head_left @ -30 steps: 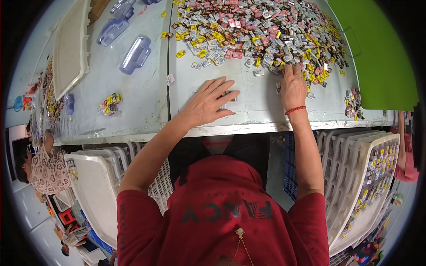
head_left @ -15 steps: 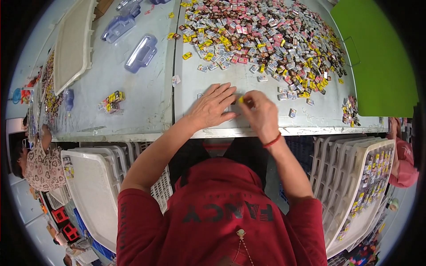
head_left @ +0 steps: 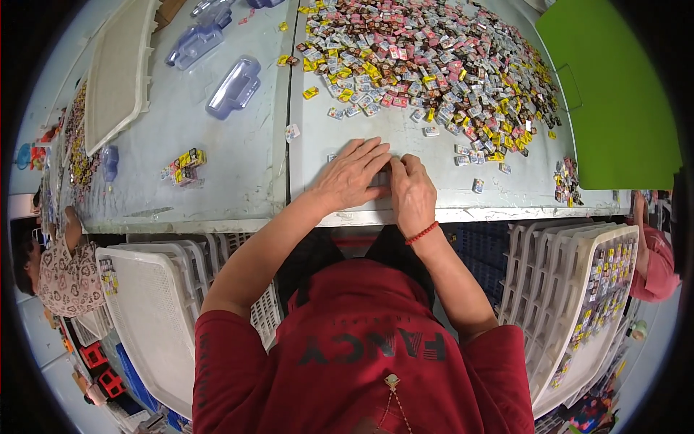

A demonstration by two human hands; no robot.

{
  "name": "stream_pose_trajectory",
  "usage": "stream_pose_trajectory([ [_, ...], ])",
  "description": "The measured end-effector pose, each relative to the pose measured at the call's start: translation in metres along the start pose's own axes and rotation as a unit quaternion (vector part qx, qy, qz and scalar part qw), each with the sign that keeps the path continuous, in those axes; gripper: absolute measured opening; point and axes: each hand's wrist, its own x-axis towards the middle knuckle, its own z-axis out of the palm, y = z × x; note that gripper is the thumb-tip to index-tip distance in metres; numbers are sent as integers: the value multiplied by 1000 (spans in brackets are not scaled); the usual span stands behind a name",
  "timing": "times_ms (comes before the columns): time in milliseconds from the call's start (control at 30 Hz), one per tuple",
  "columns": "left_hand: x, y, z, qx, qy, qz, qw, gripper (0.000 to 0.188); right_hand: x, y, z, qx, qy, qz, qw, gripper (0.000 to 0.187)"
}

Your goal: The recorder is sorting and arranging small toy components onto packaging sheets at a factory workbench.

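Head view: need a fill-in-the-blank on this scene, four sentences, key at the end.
1. The right hand wears a beaded bracelet coloured ____.
2. The left hand is over the table with its palm facing ____.
3. In the picture, the heap of small packets lies to the ____ of the dark seam.
4. The large panel at the picture's right is coloured ____.

Missing words: red; down; right; green.

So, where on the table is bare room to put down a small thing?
The larger bare patch lies between the bundle, the blue tray beyond it and the table seam. A smaller one lies between the right hand and the loose pack to its right. Crowded: beyond the right hand, under the pile.
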Motion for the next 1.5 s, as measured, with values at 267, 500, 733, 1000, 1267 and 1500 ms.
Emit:
stream_pose_trajectory([
  [267, 2, 1, -1, -9, 1, 5, 1000, 55, -9, 21, -5, 53, -81, -12, 995, 23],
  [500, 2, 3, -6, -27, -3, 2, 1000, 56, -6, 26, 2, 5, 32, -109, 994, 26],
  [733, 6, 5, -12, -26, -30, 3, 999, 61, -10, 27, -3, -24, 5, -115, 993, 31],
  [1000, 15, 13, -24, -30, -48, -1, 998, 65, -26, 41, -26, 63, 55, -53, 995, 39],
  [1267, 99, 40, 31, -22, 24, 114, 993, 27, -4, 133, -70, -80, 119, 73, 987, 19],
  [1500, 122, 44, 49, -54, -41, 70, 995, 32, -13, 143, -49, -16, 69, 60, 996, 19],
])
